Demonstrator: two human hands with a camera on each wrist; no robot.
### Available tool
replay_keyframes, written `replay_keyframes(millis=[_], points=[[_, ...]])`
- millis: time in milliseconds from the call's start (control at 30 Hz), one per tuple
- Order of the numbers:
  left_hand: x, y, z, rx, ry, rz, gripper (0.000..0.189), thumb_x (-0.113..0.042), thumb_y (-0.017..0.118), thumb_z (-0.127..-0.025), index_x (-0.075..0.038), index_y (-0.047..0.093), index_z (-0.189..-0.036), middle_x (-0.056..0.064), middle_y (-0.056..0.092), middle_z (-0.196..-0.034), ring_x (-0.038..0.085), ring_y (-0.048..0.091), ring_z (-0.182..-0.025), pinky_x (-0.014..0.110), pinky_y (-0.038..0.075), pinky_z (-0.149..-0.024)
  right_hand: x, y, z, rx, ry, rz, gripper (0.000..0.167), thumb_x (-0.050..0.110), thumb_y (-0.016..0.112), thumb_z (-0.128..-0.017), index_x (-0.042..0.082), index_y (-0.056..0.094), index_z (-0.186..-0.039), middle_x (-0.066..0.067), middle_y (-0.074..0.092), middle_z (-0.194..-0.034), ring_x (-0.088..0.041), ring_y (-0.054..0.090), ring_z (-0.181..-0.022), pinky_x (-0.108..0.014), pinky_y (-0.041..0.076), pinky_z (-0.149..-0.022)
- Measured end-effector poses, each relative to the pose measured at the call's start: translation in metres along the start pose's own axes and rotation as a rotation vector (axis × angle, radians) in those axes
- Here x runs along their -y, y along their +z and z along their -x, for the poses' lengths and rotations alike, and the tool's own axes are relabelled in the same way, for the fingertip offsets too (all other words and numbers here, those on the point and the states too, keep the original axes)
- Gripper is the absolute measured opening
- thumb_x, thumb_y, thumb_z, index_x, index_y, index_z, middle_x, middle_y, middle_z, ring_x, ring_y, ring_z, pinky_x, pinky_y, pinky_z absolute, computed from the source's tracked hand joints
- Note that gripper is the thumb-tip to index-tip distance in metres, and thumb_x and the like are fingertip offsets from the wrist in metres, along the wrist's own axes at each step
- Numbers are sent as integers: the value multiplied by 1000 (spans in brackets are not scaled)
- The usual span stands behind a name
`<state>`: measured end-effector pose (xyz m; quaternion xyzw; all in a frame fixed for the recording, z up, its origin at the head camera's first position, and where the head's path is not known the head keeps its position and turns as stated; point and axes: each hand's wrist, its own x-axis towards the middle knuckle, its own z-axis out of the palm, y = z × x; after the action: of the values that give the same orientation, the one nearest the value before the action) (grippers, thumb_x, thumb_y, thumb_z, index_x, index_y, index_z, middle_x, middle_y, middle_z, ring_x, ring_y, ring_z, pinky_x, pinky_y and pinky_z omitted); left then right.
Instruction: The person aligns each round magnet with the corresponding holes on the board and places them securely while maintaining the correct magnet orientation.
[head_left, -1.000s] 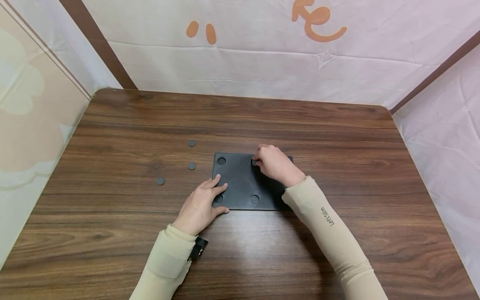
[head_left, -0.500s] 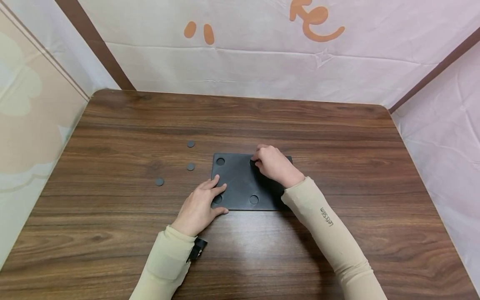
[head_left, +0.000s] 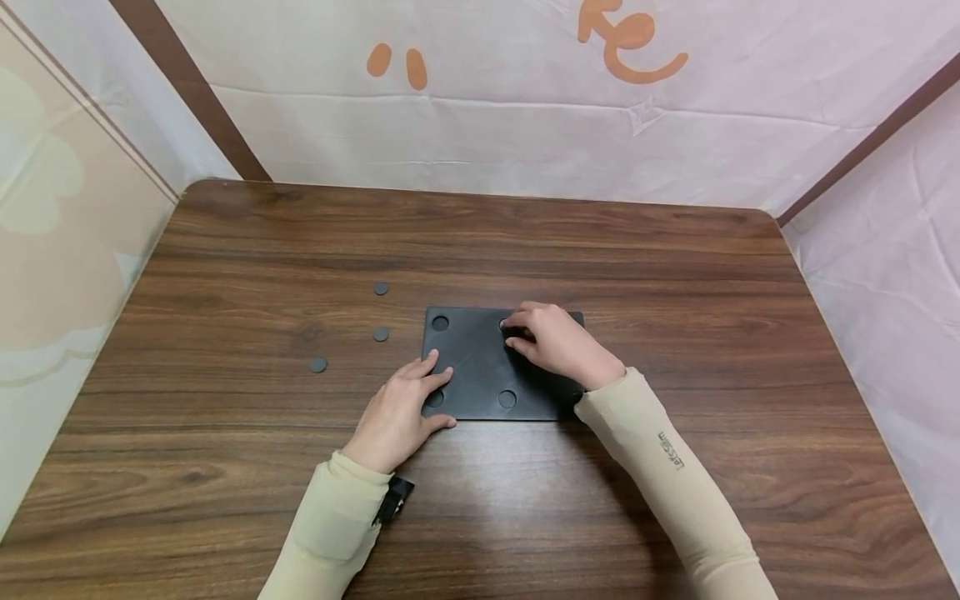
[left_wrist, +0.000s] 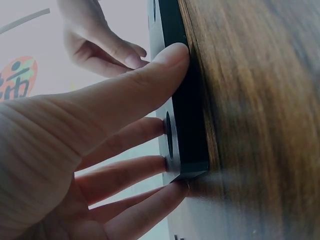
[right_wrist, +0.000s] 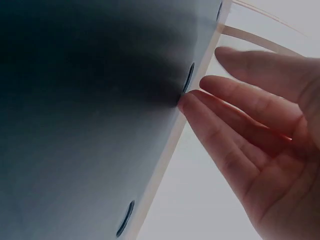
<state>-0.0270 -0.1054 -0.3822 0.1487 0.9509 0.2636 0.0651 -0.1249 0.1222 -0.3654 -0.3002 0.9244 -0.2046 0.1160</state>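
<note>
Plate (head_left: 480, 360): left hand (head_left: 401, 410) touching, right hand (head_left: 561, 343) apparently too.

Head view bright, wrist views hazy.
I get glare on the table (head_left: 517, 487) nearside of the black board (head_left: 476, 358), shadow over its right half.

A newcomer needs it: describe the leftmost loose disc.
On the wooden table, find the dark rectangular plate. Left of it lie three loose grey discs, two of them one behind the other. The wanted disc sits farther left and nearer the camera than both.
</note>
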Motion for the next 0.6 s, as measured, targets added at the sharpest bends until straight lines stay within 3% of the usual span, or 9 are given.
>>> replay_keyframes(millis=[233,600], points=[[0,0,-1,6,-1,1,64,-21,83,-73,-4,60,-130,20,45,-145,39,44,-132,54,46,-98,-2,0,12,-7,-23,-10,35,19,64,-93,3,64,-124,-13,63,-125,-25,60,-116,-40,50,-97],[-1,-1,-1,1,-5,-3,64,-21,84,-73,-4,61,-129,20,45,-144,39,44,-132,53,46,-99,-5,0,26,-56,-18,25,33,21,64,-93,5,67,-121,-12,63,-126,-25,61,-116,-41,50,-97]])
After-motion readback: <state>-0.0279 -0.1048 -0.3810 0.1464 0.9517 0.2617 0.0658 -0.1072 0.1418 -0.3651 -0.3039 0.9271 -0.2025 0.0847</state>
